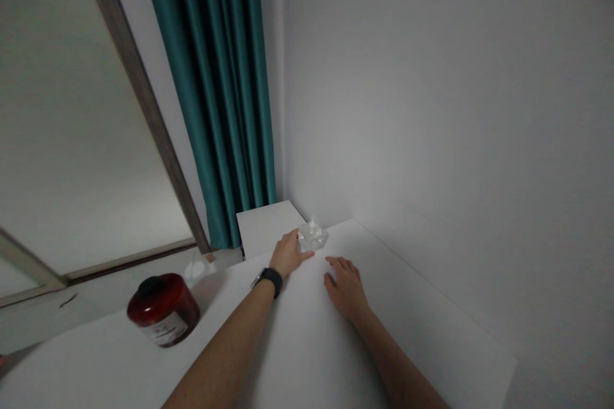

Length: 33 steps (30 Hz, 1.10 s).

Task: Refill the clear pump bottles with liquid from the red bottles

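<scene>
My left hand (pixel 287 254), with a dark watch on the wrist, is at the far edge of the white table (pixel 297 345). Its thumb and fingers close on the left side of a crumpled clear plastic bag (pixel 313 236). What lies inside the plastic, if anything, I cannot make out. Just to the right, my right hand (pixel 347 286) rests on or just above the tabletop, fingers slightly bent and apart, holding nothing. A small gap separates it from the plastic.
A dark red jar (pixel 163 308) with a black top and white label stands at the table's left. Beyond the far edge are a lower white surface (pixel 268 223) and a green curtain (pixel 225 89). A grey-white wall (pixel 441 128) borders the right side.
</scene>
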Tool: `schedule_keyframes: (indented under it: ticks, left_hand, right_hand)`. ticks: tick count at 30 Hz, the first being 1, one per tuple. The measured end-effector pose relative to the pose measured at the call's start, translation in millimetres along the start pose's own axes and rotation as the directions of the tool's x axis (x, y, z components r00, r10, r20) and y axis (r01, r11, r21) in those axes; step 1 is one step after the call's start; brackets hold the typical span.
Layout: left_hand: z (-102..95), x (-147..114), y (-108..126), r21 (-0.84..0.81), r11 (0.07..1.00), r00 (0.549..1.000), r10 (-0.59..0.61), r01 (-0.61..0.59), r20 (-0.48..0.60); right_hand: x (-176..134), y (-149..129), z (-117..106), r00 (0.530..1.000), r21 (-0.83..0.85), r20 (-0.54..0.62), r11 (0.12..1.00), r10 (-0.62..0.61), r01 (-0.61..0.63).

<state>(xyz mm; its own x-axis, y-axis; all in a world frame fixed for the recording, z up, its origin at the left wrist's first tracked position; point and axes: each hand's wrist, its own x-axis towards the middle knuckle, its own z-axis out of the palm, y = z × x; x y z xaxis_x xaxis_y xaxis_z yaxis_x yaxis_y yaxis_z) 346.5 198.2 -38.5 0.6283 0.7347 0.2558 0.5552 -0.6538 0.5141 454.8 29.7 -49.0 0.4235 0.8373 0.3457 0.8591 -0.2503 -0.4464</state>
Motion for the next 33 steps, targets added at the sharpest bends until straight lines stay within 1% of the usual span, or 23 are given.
schedule_keyframes:
  ticks: [6,19,26,33]
  left_hand:
    - [-0.6,1,1,0.008,1.000,1.000,0.000,0.000,0.009]
    - [2.7,-2,-3,0.036,0.999,1.000,0.021,-0.020,-0.016]
    - [-1.5,-20,-2,0.084,0.996,0.996,0.049,-0.043,-0.073]
    - [-7.2,-50,6,0.196,0.980,0.991,0.061,-0.037,-0.117]
  right_hand:
    - [0,0,-2,1.000,-0.004,0.006,1.000,-0.014,0.014]
    - [0,1,-2,1.000,-0.002,0.009,1.000,-0.017,0.017]
    - [0,3,1,1.000,0.019,0.000,1.000,-0.015,0.015]
    - [-1,8,5,1.000,0.084,-0.029,0.996,-0.007,0.009]
